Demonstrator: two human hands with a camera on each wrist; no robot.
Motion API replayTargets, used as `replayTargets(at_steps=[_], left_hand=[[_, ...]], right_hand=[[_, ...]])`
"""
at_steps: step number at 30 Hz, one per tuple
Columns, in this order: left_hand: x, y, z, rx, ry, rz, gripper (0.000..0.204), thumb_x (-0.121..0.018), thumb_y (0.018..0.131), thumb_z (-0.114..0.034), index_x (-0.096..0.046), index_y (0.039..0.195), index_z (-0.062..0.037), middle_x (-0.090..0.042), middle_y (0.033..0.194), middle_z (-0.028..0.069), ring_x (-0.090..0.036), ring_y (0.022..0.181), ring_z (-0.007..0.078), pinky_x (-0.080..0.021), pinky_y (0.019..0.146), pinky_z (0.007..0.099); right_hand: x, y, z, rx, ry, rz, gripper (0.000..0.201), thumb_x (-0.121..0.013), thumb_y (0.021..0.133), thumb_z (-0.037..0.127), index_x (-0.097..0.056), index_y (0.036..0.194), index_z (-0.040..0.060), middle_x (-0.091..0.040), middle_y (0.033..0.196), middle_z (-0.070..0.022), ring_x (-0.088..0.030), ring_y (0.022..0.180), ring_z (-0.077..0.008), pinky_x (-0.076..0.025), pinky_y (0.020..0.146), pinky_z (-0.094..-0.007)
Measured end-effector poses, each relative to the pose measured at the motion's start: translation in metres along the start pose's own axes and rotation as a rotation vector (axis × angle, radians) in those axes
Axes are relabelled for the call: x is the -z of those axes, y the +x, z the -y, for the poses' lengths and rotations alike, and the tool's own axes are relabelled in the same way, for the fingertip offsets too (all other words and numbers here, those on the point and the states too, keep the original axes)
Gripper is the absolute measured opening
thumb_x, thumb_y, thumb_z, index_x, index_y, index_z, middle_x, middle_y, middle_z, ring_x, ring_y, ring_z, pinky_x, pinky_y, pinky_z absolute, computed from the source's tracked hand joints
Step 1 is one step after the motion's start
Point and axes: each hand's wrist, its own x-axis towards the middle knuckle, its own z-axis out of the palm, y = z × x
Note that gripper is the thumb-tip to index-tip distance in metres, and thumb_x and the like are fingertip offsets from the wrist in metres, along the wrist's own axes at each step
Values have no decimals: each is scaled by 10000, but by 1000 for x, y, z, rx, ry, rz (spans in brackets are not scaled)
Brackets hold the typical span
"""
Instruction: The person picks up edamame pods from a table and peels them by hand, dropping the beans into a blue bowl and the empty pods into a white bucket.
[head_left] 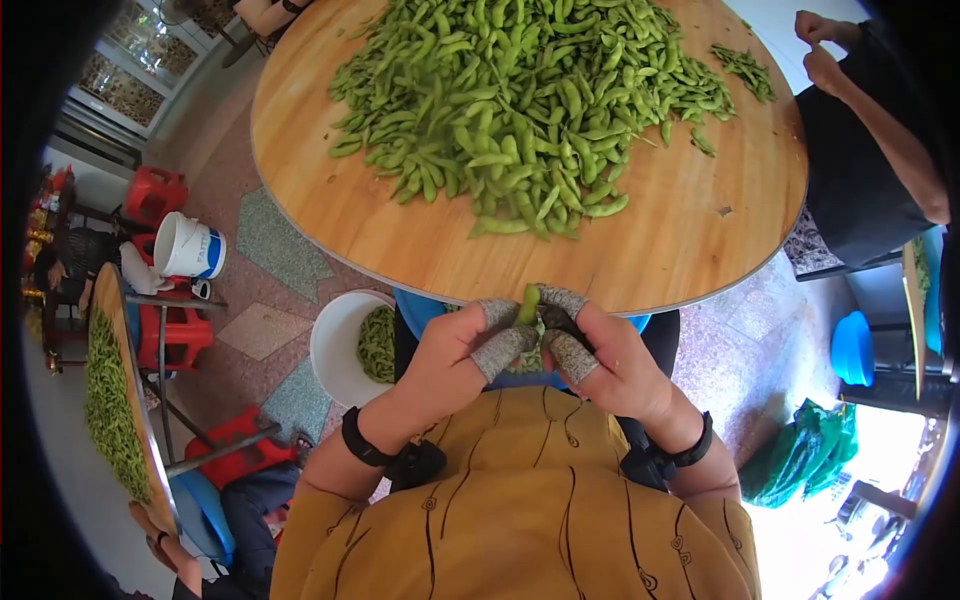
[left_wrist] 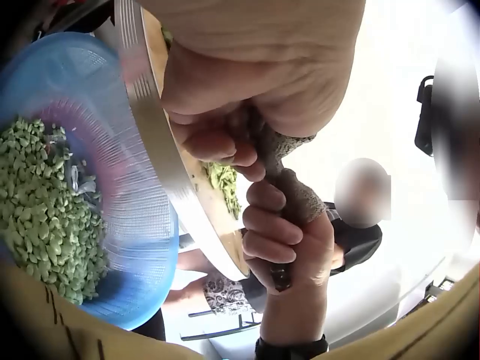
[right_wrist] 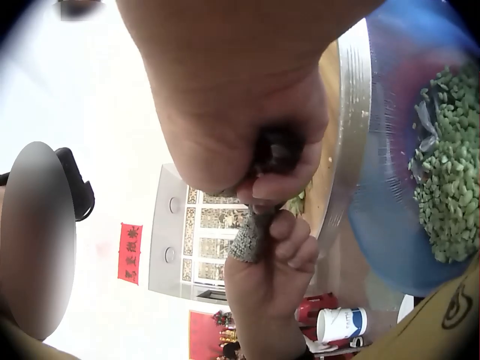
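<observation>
Grey covers sleeve the thumb and forefinger of both hands. My left hand [head_left: 458,342] pinches a green soybean pod [head_left: 528,302], upright near the table's front edge. Opposite it, my right hand [head_left: 618,360] has its fingertips at the pod. Its curled fingers hold a dark, handle-like thing [left_wrist: 281,276], whose end pokes out below the fist; I cannot tell its kind. Below the hands sits a blue basin [left_wrist: 139,247] with shelled green beans [left_wrist: 52,225] and a bit of clear plastic. A large heap of pods [head_left: 520,110] covers much of the round wooden table [head_left: 400,250].
A white bucket [head_left: 330,345] with pods stands left of my lap. Further left are another pod-covered table [head_left: 150,440], red stools [head_left: 225,450] and a white FAITH bucket [head_left: 188,248]. Another person [head_left: 865,150] is at the right. A green bag [head_left: 800,455] lies on the floor.
</observation>
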Motion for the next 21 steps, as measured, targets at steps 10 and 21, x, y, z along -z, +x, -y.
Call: replayTargets(at_steps=[10,21], left_hand=[[2,3,6,-5,25,-18,240,-596,927,-96,-573,1135,22,-639,962,53,-597,845,123,-478,755,254],[12,5,4,178,-76,55,254,-690,838,-143,-624,1042,-8,-653,852,122,-583,639,183,-466,605,280]], right_hand=[[-1,3,4,-54,149,19,454,-481,928,22,-437,1379,52,-570,798,17,-492,676,-51,-430,597,-203],[7,5,-8,-399,854,199,329,-467,964,101,-508,1290,85,-532,767,12,-446,528,-72,-384,479,-219]])
